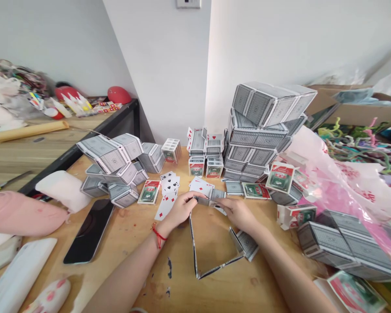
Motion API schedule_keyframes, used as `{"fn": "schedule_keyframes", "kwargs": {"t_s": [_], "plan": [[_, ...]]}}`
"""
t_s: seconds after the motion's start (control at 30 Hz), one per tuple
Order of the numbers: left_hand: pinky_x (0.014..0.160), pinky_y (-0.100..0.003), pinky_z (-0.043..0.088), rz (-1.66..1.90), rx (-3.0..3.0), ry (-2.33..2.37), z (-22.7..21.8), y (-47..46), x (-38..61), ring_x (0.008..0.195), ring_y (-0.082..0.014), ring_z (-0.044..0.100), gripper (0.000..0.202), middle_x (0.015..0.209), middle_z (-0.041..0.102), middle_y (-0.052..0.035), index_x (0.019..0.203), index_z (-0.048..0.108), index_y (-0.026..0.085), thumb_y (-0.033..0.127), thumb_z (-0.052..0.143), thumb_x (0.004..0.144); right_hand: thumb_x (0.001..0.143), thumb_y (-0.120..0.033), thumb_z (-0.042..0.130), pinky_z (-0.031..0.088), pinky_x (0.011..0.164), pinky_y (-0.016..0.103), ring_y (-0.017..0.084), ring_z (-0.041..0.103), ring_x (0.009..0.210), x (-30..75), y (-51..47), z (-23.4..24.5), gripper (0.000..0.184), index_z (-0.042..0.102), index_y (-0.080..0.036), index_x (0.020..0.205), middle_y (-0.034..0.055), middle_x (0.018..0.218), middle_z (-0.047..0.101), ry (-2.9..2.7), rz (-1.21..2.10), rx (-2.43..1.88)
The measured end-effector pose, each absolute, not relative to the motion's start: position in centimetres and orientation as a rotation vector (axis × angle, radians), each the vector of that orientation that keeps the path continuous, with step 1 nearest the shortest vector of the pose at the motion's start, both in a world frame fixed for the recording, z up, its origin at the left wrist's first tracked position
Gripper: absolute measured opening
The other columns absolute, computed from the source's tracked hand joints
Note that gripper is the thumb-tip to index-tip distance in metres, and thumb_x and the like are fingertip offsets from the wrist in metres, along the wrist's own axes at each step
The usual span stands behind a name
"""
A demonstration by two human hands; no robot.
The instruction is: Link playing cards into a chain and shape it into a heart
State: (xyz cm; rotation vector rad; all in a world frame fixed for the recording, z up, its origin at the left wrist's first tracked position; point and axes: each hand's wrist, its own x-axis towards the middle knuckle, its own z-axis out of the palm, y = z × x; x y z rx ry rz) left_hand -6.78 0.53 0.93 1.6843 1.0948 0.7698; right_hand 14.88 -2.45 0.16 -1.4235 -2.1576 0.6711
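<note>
My left hand [182,209] pinches the upper left corner of a folded strip of joined playing cards [236,243]. The strip stands on edge and bends round into an angular, open-sided frame on the table. My right hand [238,213] has its fingers closed on the strip's upper end, a short way to the right. Beneath and behind the fingers lie loose face-up cards [200,185] with a diamond showing. Under the strip's right corner, near my right wrist, lies a face-down card [248,246]. Fingertips partly hide the pinched cards.
Tall stacked blocks of grey-backed cards [257,134] stand at the back right, with smaller stacked blocks [112,154] at the left. Card boxes [149,192] lie about. A black phone [89,232] rests on the left. Pink plastic wrapping [327,174] spreads along the right.
</note>
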Motion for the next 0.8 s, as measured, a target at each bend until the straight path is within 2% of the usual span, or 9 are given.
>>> {"fn": "schedule_keyframes", "kwargs": {"t_s": [0.1, 0.2, 0.47, 0.8], "plan": [[0.068, -0.025, 0.042, 0.759, 1.685, 1.111, 0.95, 0.56, -6.83, 0.062, -0.0122, 0.052, 0.039, 0.08, 0.065, -0.0001, 0.097, 0.066, 0.019, 0.01, 0.037, 0.074, 0.087, -0.023, 0.041, 0.043, 0.063, 0.023, 0.018, 0.063, 0.071, 15.16, -2.34, 0.12, 0.026, 0.067, -0.021, 0.091, 0.0058, 0.077, 0.07, -2.158, 0.672, -1.41], [0.069, -0.024, 0.042, 0.754, 1.691, 1.123, 1.1, 0.45, -6.74, 0.068, -0.013, 0.054, 0.039, 0.089, 0.065, -0.0005, 0.098, 0.065, 0.019, 0.009, 0.036, 0.073, 0.087, -0.024, 0.041, 0.043, 0.063, 0.022, 0.017, 0.063, 0.071, 15.27, -2.16, 0.0, 0.026, 0.067, -0.02, 0.089, 0.006, 0.077, 0.069, -2.168, 0.664, -1.39], [0.093, -0.028, 0.037, 0.814, 1.701, 1.013, 0.88, 0.2, -6.16, 0.105, -0.0165, 0.05, 0.044, 0.111, 0.059, -0.002, 0.108, 0.057, 0.019, 0.007, 0.031, 0.074, 0.088, -0.018, 0.036, 0.042, 0.066, 0.023, 0.017, 0.061, 0.074, 14.75, -1.68, -0.02, 0.029, 0.064, -0.019, 0.089, 0.0057, 0.08, 0.068, -2.207, 0.646, -1.335], [0.094, -0.029, 0.036, 0.793, 1.733, 1.027, 1.15, 0.08, -5.92, 0.106, -0.017, 0.05, 0.04, 0.11, 0.058, -0.0026, 0.105, 0.056, 0.018, 0.007, 0.03, 0.076, 0.086, -0.015, 0.037, 0.038, 0.061, 0.022, 0.016, 0.059, 0.067, 14.35, -1.59, -0.31, 0.028, 0.064, -0.019, 0.085, 0.0049, 0.074, 0.067, -2.224, 0.561, -1.362]]}}
